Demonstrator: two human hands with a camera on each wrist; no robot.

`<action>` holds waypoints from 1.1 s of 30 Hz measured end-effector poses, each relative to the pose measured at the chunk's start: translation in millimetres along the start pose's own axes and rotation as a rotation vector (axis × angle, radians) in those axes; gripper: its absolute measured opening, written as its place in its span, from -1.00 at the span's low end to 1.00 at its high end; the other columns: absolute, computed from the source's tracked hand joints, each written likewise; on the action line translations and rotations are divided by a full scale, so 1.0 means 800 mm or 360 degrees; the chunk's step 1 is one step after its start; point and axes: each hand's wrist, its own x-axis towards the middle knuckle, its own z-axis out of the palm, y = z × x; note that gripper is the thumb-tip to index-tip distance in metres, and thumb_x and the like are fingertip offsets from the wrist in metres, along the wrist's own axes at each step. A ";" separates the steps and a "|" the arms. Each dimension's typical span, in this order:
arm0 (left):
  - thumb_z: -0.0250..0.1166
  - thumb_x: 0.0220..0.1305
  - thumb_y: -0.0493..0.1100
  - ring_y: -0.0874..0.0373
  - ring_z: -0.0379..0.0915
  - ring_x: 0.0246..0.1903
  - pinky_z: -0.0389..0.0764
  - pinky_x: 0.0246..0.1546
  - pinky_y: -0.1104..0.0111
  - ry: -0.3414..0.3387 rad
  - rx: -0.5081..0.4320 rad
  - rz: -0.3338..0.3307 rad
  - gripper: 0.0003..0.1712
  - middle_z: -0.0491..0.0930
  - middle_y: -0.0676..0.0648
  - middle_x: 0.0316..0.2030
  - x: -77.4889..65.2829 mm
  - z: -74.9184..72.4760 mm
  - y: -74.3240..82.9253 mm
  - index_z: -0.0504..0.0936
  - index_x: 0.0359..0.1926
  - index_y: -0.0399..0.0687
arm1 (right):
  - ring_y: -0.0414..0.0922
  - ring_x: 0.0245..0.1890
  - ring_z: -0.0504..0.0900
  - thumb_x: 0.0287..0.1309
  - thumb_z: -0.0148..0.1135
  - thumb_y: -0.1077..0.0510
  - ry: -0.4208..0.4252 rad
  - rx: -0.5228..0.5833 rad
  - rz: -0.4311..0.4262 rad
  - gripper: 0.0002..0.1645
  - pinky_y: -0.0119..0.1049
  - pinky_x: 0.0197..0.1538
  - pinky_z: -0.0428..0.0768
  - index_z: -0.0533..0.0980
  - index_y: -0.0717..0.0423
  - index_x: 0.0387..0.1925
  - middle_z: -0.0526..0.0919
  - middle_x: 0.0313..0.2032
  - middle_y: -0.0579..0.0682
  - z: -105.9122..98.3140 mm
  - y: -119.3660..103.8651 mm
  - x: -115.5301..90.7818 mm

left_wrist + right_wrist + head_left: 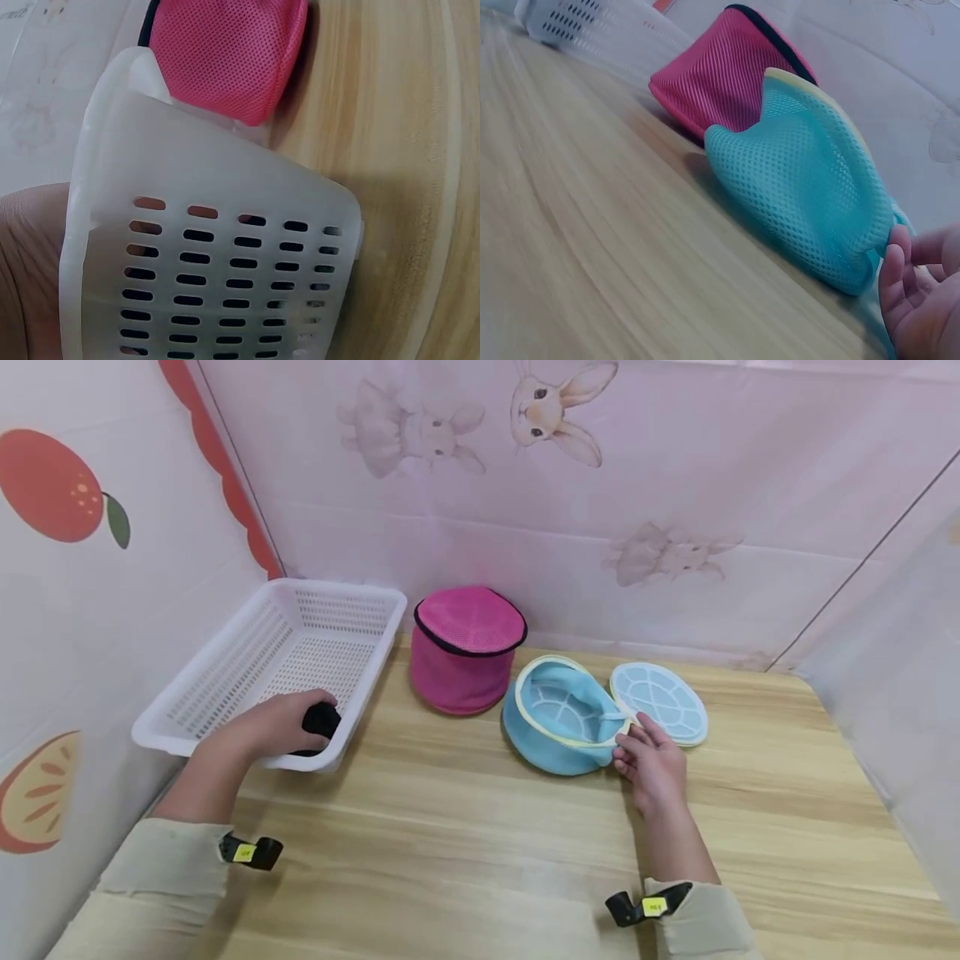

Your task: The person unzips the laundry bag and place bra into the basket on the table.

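My left hand (288,724) reaches over the near rim of the white plastic basket (367,693) and grips a black bundle (321,720), its kind unclear. In the left wrist view the basket wall (202,135) hides most of that hand, and dark patches show through its slots. With its fingertips, my right hand (654,764) pinches the yellow-trimmed rim of a round blue mesh laundry bag (551,756). The bag stands open, its side sagging inward, with its round lid (660,702) folded back to the right. In the right wrist view, the thumb and fingers (900,259) meet at the rim.
A pink mesh laundry bag (461,681) with black trim stands between the basket and the blue bag, its lid over the top. Behind the wooden table (450,860) hangs a pink rabbit-print curtain (487,510). A fruit-print sheet (112,610) borders the left side.
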 end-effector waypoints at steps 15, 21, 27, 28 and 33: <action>0.33 0.26 0.05 -0.31 0.23 0.31 0.29 0.26 -0.18 0.0055 -0.0027 0.0031 -0.19 0.35 -0.39 0.30 0.000 0.000 0.001 0.29 0.39 -0.26 | -0.25 -0.65 0.60 0.13 0.21 0.50 0.0277 0.0042 -0.0110 -0.07 -0.42 -0.56 0.61 0.17 -0.02 0.48 0.47 0.01 -0.11 -0.068 -0.041 0.034; 0.29 0.29 0.07 -0.35 0.15 0.34 0.25 0.29 -0.20 0.0104 -0.0029 0.0024 -0.18 0.26 -0.44 0.33 -0.007 -0.007 0.010 0.25 0.41 -0.26 | -0.23 -0.65 0.60 0.16 0.20 0.46 0.0343 -0.0031 -0.0088 -0.05 -0.37 -0.56 0.63 0.12 -0.09 0.51 0.44 -0.04 -0.16 -0.107 -0.070 0.053; 0.23 0.35 0.09 -0.41 0.08 0.35 0.23 0.27 -0.25 0.0120 -0.0013 0.0013 -0.21 0.13 -0.49 0.37 -0.009 -0.011 0.019 0.23 0.43 -0.25 | -0.23 -0.58 0.65 0.23 0.22 0.33 0.0401 -0.0161 -0.0023 -0.03 -0.32 -0.48 0.68 0.01 -0.18 0.54 0.39 0.11 -0.13 -0.143 -0.081 0.066; 0.22 0.36 0.09 -0.41 0.06 0.36 0.22 0.27 -0.26 0.0122 -0.0013 0.0004 -0.21 0.11 -0.49 0.37 -0.009 -0.011 0.020 0.22 0.43 -0.24 | -0.23 -0.57 0.67 0.25 0.22 0.30 0.0400 -0.0171 -0.0019 -0.03 -0.32 -0.46 0.69 -0.01 -0.18 0.55 0.39 0.11 -0.14 -0.147 -0.082 0.067; 0.19 0.38 0.08 -0.42 -0.03 0.40 0.18 0.27 -0.30 0.0160 -0.0012 -0.0069 -0.23 0.02 -0.45 0.43 -0.008 -0.014 0.025 0.20 0.45 -0.16 | -0.22 -0.55 0.70 0.30 0.19 0.22 0.0387 -0.0153 -0.0037 -0.04 -0.31 -0.41 0.70 -0.08 -0.23 0.55 0.44 -0.02 -0.20 -0.155 -0.082 0.068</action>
